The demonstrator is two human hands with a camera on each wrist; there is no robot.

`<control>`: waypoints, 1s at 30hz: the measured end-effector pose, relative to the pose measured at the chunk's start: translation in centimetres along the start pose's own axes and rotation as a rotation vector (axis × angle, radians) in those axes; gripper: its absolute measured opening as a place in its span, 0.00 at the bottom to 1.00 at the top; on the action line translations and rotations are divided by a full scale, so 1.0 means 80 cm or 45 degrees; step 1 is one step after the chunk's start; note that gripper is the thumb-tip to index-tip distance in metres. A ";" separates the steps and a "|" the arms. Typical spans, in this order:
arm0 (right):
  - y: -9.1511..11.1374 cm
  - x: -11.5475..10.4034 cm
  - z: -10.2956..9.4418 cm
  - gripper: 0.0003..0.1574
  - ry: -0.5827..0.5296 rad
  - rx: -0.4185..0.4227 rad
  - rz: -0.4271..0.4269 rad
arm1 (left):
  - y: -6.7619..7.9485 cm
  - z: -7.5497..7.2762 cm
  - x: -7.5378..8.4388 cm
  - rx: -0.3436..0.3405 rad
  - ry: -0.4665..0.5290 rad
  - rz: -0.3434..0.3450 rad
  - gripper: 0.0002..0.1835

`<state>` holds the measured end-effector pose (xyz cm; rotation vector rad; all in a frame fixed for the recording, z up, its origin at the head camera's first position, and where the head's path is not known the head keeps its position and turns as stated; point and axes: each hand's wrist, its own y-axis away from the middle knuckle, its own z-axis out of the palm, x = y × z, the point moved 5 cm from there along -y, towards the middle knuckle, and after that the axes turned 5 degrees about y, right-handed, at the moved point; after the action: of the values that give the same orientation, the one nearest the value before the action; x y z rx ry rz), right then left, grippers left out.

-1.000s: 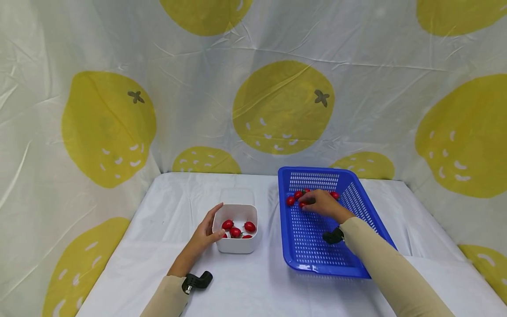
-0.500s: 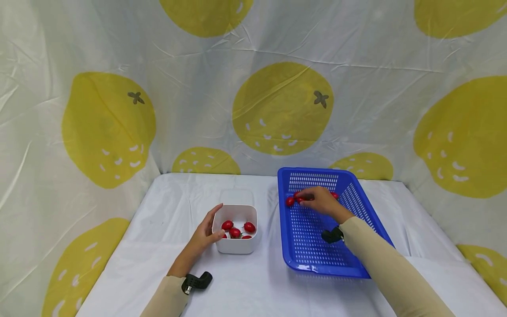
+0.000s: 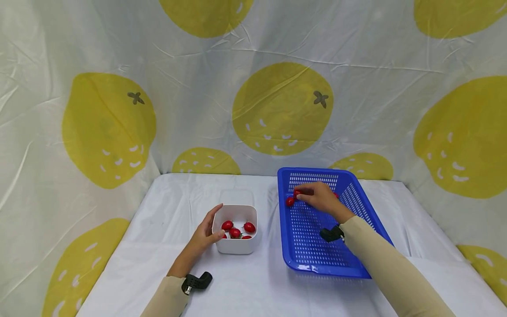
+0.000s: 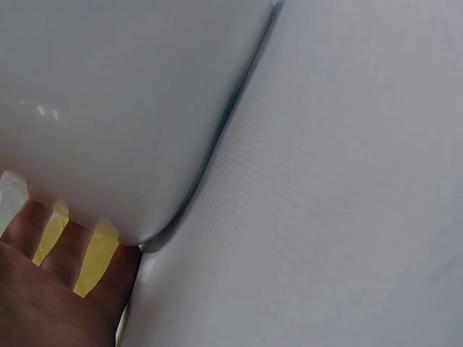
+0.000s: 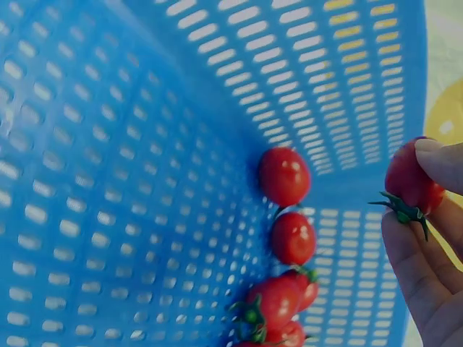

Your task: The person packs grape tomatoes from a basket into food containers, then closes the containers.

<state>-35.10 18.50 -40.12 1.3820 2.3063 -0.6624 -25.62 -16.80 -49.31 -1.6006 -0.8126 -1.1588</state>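
Note:
My right hand (image 3: 321, 198) is over the far-left part of a blue perforated basket (image 3: 325, 269). In the right wrist view its thumb and fingers pinch a red cherry tomato (image 5: 412, 181), green calyx toward the fingertips, raised from the others. Several more cherry tomatoes (image 5: 285, 177) lie on the basket floor along one wall. My left hand (image 3: 205, 230) holds a square white container (image 3: 236, 247) at its left side, thumb at the near corner and fingers along the wall. Inside that container are several cherry tomatoes (image 3: 234, 233). The left wrist view shows fingers (image 4: 69, 253) against its outer wall.
A clear flat lid-like piece (image 3: 236, 195) lies behind the white container. White cloth (image 3: 253, 290) covers the table, and a lemon-print curtain (image 3: 198, 110) encloses the back and sides. The basket's raised rim surrounds the right hand's area.
My right hand has gone down to a tomato, gripped it, and shifted slightly up and away with it. The left hand and the white container have stayed in place.

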 end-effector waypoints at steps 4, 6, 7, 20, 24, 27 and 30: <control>-0.001 -0.012 0.000 0.21 -0.046 0.024 -0.042 | 0.001 -0.001 0.000 0.010 -0.007 -0.011 0.39; -0.002 -0.017 0.001 0.21 -0.071 0.030 -0.048 | 0.002 -0.001 -0.001 0.012 -0.013 -0.013 0.39; -0.002 -0.020 0.001 0.21 -0.079 0.034 -0.054 | 0.002 -0.001 -0.001 0.014 -0.016 -0.016 0.39; -0.005 -0.060 0.009 0.22 -0.289 0.024 -0.090 | 0.001 0.001 0.000 0.012 -0.001 -0.036 0.40; -0.007 -0.070 0.014 0.22 -0.330 -0.003 -0.066 | -0.001 0.000 0.000 0.013 0.016 -0.038 0.40; -0.008 -0.075 0.017 0.22 -0.356 -0.017 -0.077 | 0.000 -0.001 0.000 0.017 0.006 -0.045 0.39; -0.009 -0.079 0.022 0.22 -0.396 -0.038 -0.091 | 0.000 -0.001 -0.001 0.017 -0.005 -0.045 0.39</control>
<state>-32.76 12.66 -38.07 1.0997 2.1154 -0.7988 -25.65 -16.86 -49.35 -1.5838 -0.8524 -1.1735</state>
